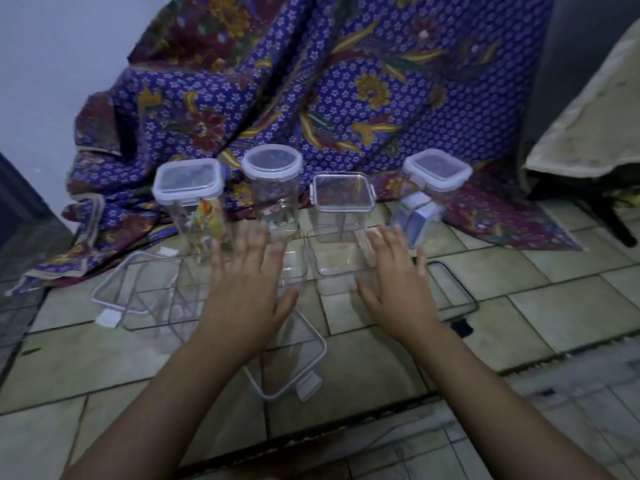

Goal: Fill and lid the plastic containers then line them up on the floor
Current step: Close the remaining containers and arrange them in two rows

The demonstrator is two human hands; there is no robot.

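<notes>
Several clear plastic containers stand in a row on the tiled floor before a patterned cloth: a lidded square one [188, 188] holding colourful packets, a lidded round one [272, 171], an unlidded square one [343, 202] and a lidded one [436, 176] holding pale blue packs. In front, an open clear container [157, 292] lies tilted on its side at left, and another clear container [341, 268] sits between my hands. A loose lid [294, 362] lies near my left wrist. My left hand [247, 282] and right hand [398, 282] hover spread and empty on either side of that container.
A purple and maroon batik cloth [311, 84] drapes down onto the floor behind the row. A dark-rimmed lid [450, 292] lies flat right of my right hand. A pale mattress edge [588, 133] sits at far right, a white wall at left.
</notes>
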